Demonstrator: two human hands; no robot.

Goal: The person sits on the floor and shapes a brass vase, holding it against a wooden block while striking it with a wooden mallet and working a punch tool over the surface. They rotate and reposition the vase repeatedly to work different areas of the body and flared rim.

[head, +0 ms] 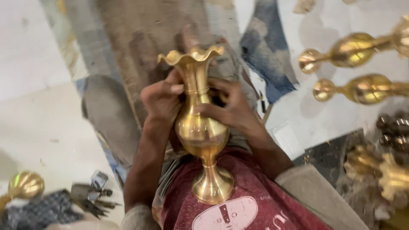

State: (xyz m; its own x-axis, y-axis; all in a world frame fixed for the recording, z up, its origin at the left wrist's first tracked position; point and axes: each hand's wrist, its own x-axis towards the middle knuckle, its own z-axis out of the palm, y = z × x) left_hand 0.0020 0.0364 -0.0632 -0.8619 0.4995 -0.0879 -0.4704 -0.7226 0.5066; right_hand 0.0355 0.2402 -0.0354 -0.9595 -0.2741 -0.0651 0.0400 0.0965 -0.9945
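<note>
**Fingers of both hands wrapped on the brass vase's neck**

Fingers (pixel 177 88) of the left hand (pixel 162 100) curl around the neck of the brass vase (pixel 201 127); the right hand (pixel 230 108) grips the same neck from the other side. The vase stands between them, long axis upright, frilled mouth far, foot near on the red shirt (pixel 255 204). More brass pieces (pixel 362 89) lie on the floor (pixel 38 110), far right.
</note>
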